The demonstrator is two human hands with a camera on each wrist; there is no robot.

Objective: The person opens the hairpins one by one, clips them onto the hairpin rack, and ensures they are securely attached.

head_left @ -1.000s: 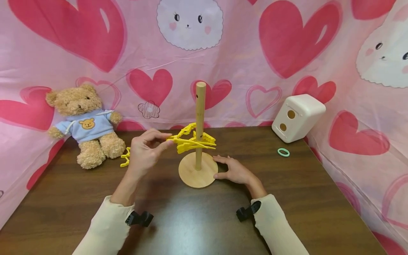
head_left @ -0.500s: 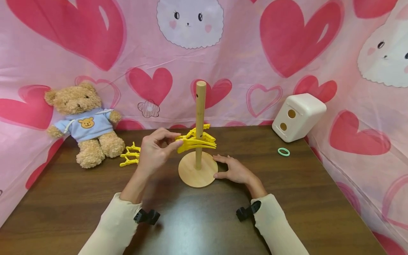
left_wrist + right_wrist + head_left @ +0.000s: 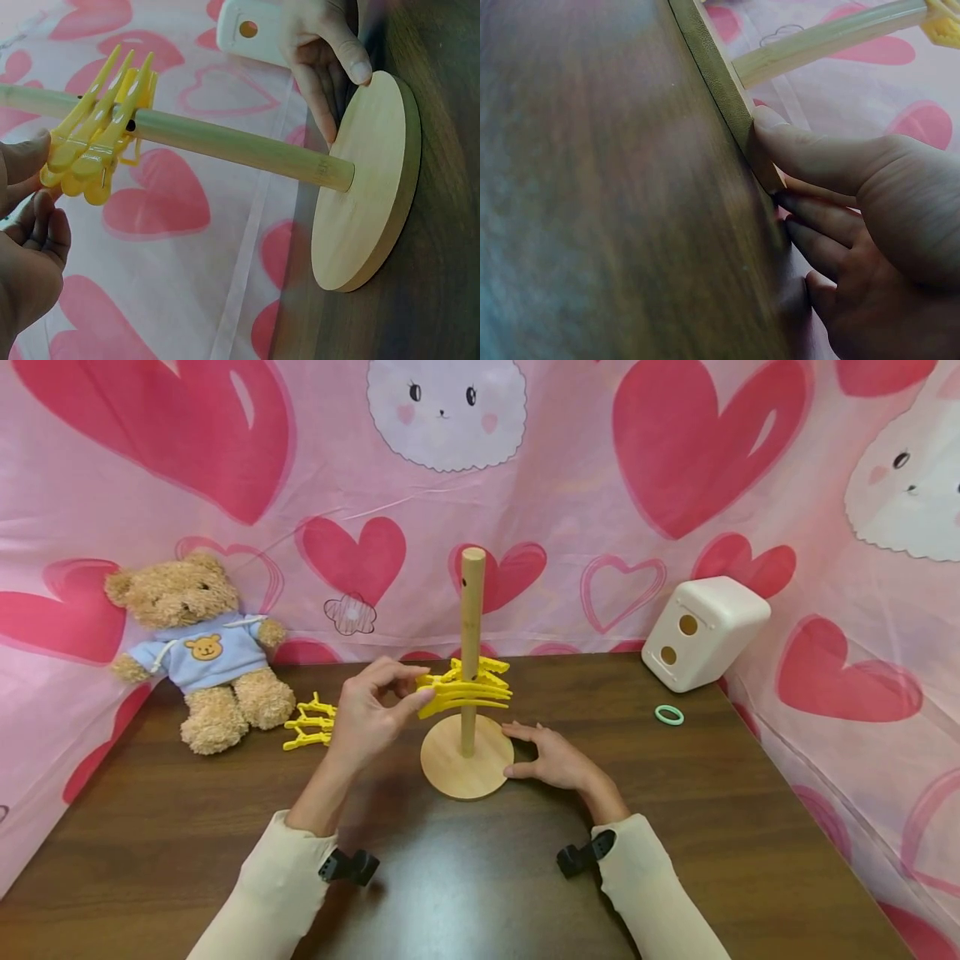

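A yellow hair claw clip (image 3: 468, 693) straddles the upright post of a round wooden stand (image 3: 442, 768), its long prongs passing on both sides of the post. My left hand (image 3: 375, 706) pinches the clip's handle end between thumb and fingers. In the left wrist view the clip (image 3: 97, 142) shows three tapered prongs in front of the post, and the left hand (image 3: 30, 195) is at its rounded handles. My right hand (image 3: 555, 760) holds the base's right edge; in the right wrist view its thumb (image 3: 802, 150) lies on the rim with the fingers beside it.
More yellow clips (image 3: 311, 722) lie on the table left of my left hand, partly hidden by it. A teddy bear (image 3: 198, 652) in a blue top sits at the back left. A white box with holes (image 3: 708, 635) and a mint-green ring (image 3: 669, 715) are at the right.
My left hand has moved right with the clip, and the prongs now lie closer together around the post. More of the yellow clips on the table shows. My right hand stays at the base.
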